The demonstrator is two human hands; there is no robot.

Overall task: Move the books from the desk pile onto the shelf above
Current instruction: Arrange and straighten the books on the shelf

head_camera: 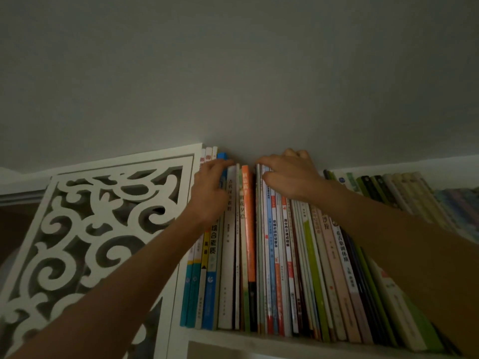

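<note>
**Both hands at the tops of a packed row of books**

A person reaches up with both arms to a white shelf (259,338) where a long row of books (285,255) stands upright, spines outward, against a pale wall (233,73). The left hand (211,189) lies over the spines near the row's left end, fingers extended and relaxed, its fingertips (228,161) touching the top of a white-spined book (228,255) beside a blue-topped book (222,155). The right hand (287,174) rests on the tops of the books just right of a narrow gap, its fingers curled over their upper edges and the thumb pressed against the spines; in the dim light it cannot be told for certain whether it pinches several thin volumes or only one. Between the two hands stands an orange-spined book (248,218), upright, touched by neither. To the right of the right hand, green and pale spines lean slightly and run on toward the far edge of the view. To the left of the left hand, a white carved panel (85,229) with scrolling cut-outs closes the end of the shelf.
</note>
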